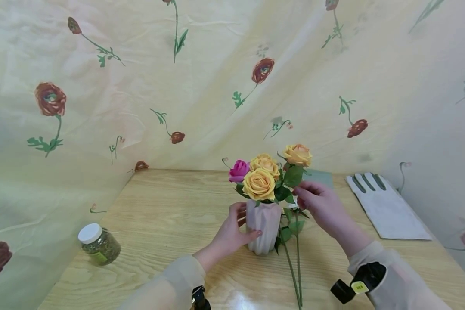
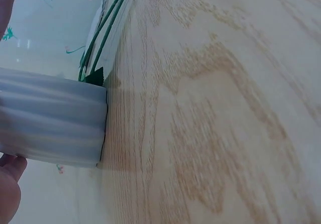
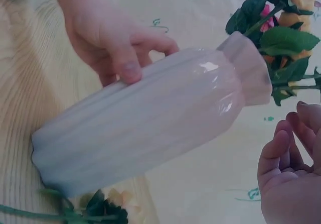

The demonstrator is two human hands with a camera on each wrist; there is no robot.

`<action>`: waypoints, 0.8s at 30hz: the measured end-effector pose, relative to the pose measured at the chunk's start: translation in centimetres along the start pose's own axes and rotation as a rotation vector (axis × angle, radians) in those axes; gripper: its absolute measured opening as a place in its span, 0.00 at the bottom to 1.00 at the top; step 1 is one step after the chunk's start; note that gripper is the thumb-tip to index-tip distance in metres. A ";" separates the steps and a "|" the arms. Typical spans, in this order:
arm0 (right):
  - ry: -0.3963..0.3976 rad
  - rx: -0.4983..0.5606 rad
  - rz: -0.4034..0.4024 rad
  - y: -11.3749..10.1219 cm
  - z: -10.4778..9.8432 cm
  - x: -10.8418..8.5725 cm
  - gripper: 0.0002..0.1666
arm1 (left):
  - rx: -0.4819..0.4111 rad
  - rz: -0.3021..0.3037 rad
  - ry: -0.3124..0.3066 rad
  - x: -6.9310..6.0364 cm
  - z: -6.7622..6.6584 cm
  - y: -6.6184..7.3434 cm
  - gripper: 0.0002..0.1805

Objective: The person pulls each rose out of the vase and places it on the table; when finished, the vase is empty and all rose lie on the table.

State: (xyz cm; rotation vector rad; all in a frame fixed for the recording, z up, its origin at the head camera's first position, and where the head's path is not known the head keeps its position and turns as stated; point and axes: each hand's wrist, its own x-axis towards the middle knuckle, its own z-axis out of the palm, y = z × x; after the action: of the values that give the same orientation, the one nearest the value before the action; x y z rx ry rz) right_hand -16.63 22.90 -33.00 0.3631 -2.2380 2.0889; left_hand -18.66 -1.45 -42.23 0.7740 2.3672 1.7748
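Note:
My left hand (image 1: 232, 232) grips the pale fluted vase (image 1: 264, 226), which stands upright on the table; its thumb lies along the near side. In the right wrist view the left hand (image 3: 113, 43) holds the side of the vase (image 3: 145, 118). Yellow roses (image 1: 258, 184) and a magenta rose (image 1: 239, 171) fill its mouth. Beside the leaf under the right-hand yellow rose (image 1: 297, 155) is my right hand (image 1: 323, 209). In the right wrist view the right hand (image 3: 293, 169) has loosely bent fingers near a stem, nothing visibly between them. Whether they touch a leaf is unclear.
Stems with green leaves (image 1: 296, 258) lie right of the vase. A jar with a white lid (image 1: 100, 244) stands at the left. White gloves (image 1: 389, 209) lie at the right, and a pale green item (image 1: 319, 177) behind my right hand. Floral cloth (image 1: 201, 86) hangs behind the table.

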 end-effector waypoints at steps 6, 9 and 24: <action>-0.019 0.105 -0.039 -1.2 0.8 0.3 0.07 | -0.001 0.017 0.000 -0.1 -0.1 0.1 0.41; -0.009 0.137 -0.041 -1.4 1.1 0.5 0.08 | 0.003 0.018 0.002 -0.1 -0.1 0.1 0.41; 0.129 0.157 -0.026 -2.2 2.5 1.4 0.12 | -0.016 -0.009 -0.001 -0.2 -0.1 0.6 0.41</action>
State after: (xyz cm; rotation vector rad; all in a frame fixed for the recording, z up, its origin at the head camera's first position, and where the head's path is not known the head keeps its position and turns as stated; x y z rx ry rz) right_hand -17.19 20.10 -30.79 0.2549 -1.9960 2.2123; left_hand -18.36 -1.50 -41.72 0.7601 2.3495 1.7873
